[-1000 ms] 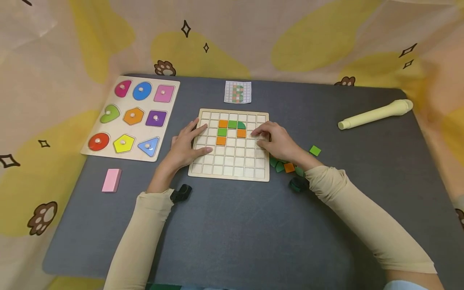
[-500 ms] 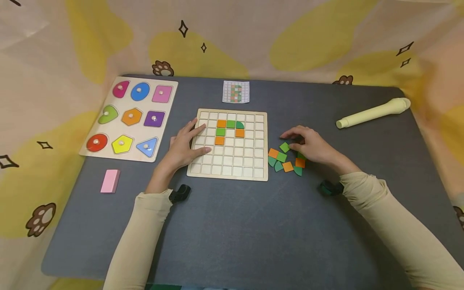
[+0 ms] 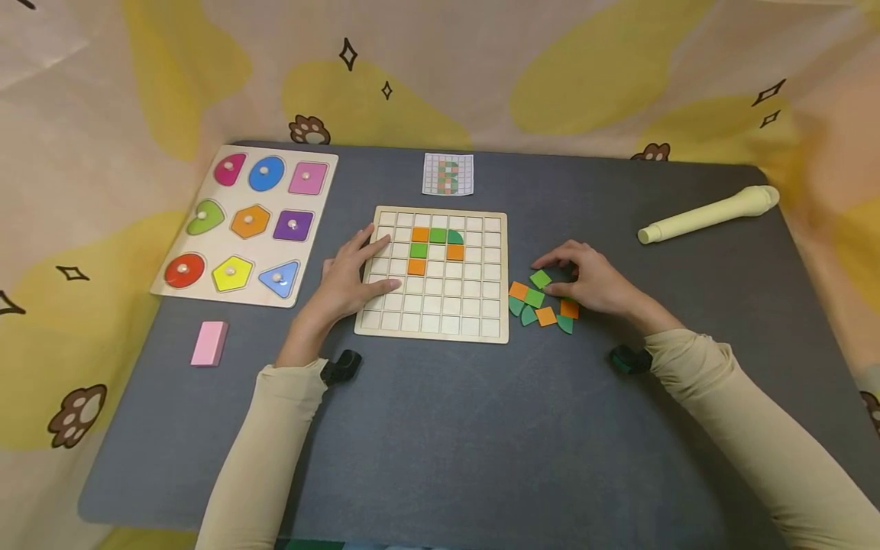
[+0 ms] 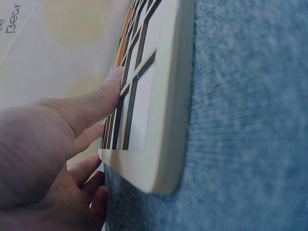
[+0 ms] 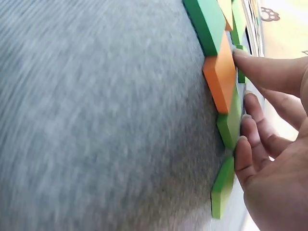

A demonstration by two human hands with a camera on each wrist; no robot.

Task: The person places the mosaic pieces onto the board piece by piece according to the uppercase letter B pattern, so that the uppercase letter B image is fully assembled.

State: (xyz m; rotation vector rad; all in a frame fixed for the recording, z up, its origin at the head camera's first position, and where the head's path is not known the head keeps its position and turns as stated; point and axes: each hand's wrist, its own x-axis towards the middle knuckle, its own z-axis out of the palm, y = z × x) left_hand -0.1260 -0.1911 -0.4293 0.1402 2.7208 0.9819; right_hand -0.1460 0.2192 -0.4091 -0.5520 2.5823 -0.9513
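Note:
A wooden grid board (image 3: 431, 325) lies mid-table, with orange, green and dark-green tiles in its upper cells. My left hand (image 3: 348, 279) rests on its left edge, fingers spread; in the left wrist view the thumb (image 4: 98, 98) lies over the board's surface. To the right of the board, my right hand (image 3: 590, 279) pinches a light-green square tile (image 3: 540, 279) between thumb and index finger at the table surface. Around it lie loose tiles, among them an orange square (image 3: 546, 316) and a dark-green quarter-round (image 3: 564, 324). The right wrist view shows the other fingers (image 5: 255, 134) curled near several tiles.
Behind the board lies a small printed grid card (image 3: 448, 174). A knob puzzle (image 3: 275, 252) of coloured shapes is at the left, with a pink block (image 3: 209, 344) in front of it. A pale yellow baton-like object (image 3: 708, 216) lies at the far right.
My right hand has moved right from the board to the loose tiles, and its thumb and index finger have come together on a light-green square. The left hand stays on the board.

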